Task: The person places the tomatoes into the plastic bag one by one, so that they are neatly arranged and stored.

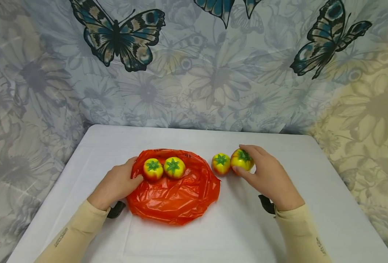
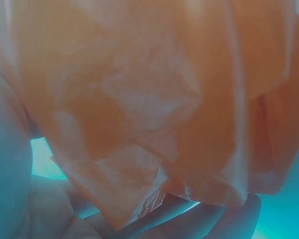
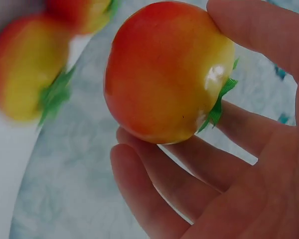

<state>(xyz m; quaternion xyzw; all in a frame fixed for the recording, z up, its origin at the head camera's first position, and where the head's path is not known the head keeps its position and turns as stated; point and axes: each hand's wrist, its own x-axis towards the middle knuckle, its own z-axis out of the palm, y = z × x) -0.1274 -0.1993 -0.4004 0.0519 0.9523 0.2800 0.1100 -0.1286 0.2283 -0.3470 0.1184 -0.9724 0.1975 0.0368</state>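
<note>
My left hand [image 1: 119, 182] grips the left edge of a crumpled red plastic bag [image 1: 177, 199], thumb on the near side. In the left wrist view the bag [image 2: 139, 99] fills most of the picture, with fingers [image 2: 234, 219] showing below it. Two yellow-and-red toy tomatoes [image 1: 153, 169] with green leaf tops sit side by side at the bag's far part. To the right of the bag, my right hand [image 1: 267, 173] pinches another tomato [image 3: 164, 74] between thumb and fingers. A further tomato [image 1: 221, 163] stands just left of the held one, near the bag's right edge.
A white table [image 1: 197, 241] lies beneath everything. Behind it hangs a grey-blue cloth [image 1: 213, 84] printed with flowers and butterflies, which also runs along both sides. A dark wrist strap piece [image 1: 267, 204] juts out beneath the right wrist.
</note>
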